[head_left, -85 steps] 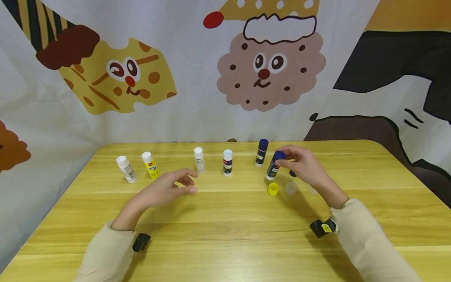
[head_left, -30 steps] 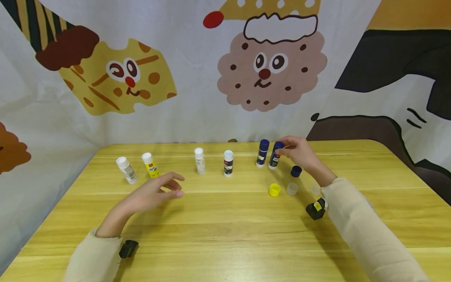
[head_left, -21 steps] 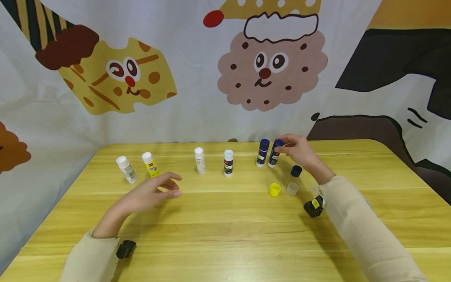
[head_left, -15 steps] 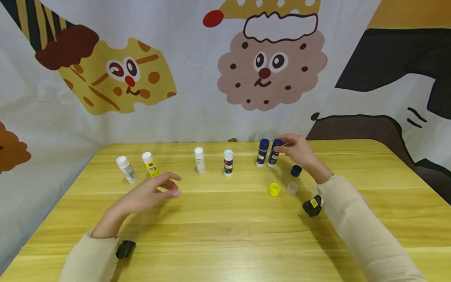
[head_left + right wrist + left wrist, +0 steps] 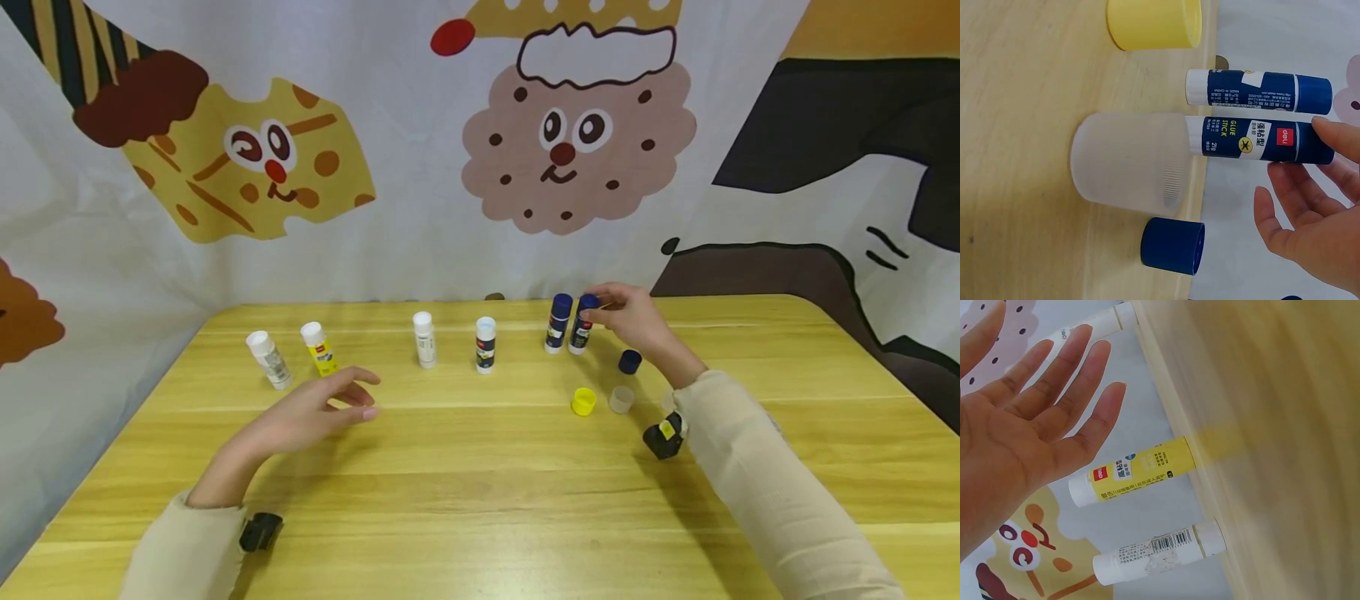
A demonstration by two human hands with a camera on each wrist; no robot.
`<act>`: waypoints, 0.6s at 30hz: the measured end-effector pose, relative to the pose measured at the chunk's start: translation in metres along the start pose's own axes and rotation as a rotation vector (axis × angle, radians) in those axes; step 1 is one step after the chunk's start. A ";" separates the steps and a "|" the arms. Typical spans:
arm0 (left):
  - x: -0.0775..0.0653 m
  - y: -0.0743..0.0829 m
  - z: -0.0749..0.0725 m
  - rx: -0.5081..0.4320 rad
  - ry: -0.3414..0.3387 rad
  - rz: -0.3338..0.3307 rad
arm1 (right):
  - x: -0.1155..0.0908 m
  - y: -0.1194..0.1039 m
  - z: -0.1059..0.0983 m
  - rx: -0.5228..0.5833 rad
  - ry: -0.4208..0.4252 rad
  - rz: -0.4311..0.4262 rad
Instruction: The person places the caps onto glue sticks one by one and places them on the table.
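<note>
My right hand (image 5: 633,321) pinches the dark blue cap of a navy glue stick (image 5: 1250,139) between thumb and fingers. This stick stands upright at the back of the table, close beside a second navy glue stick (image 5: 557,323) with its cap on. Over the left part of the table hovers my left hand (image 5: 311,412), fingers loosely bent and holding nothing. Nearest to it is a yellow glue stick (image 5: 1141,469) with a white cap. A white glue stick (image 5: 1160,552) stands farther left.
Another white glue stick (image 5: 424,340) and a capless navy-labelled one (image 5: 485,346) stand mid-table. Loose caps lie before my right hand: yellow (image 5: 583,402), clear (image 5: 621,399) and dark blue (image 5: 630,361); another clear one is mostly behind the wrist. A printed cloth (image 5: 420,167) hangs behind.
My right hand has carried the navy glue stick back and set it upright beside the other navy one, still pinching its cap. My left hand has drifted left.
</note>
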State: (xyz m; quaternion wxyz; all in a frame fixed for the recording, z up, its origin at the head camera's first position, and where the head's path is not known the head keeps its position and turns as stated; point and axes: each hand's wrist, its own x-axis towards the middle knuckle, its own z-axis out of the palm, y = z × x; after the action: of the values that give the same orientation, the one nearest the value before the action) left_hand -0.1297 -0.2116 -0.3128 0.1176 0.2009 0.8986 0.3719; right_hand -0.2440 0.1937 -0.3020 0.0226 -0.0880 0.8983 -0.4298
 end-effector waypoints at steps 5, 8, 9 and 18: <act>-0.001 -0.001 -0.001 -0.006 -0.001 -0.005 | 0.000 0.000 -0.001 0.006 -0.006 -0.001; -0.001 -0.002 -0.001 -0.010 0.000 -0.007 | 0.000 0.000 -0.002 0.012 -0.013 0.001; -0.001 -0.002 -0.001 -0.009 0.000 -0.007 | 0.000 0.000 -0.003 0.013 -0.016 0.001; -0.003 -0.002 -0.003 0.007 0.001 -0.006 | -0.004 0.001 -0.008 0.032 -0.019 -0.011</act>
State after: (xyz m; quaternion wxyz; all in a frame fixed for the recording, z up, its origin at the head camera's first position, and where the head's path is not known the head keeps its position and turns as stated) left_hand -0.1283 -0.2163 -0.3120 0.1175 0.1982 0.9006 0.3686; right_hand -0.2411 0.2014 -0.2982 0.0303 -0.0967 0.8905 -0.4435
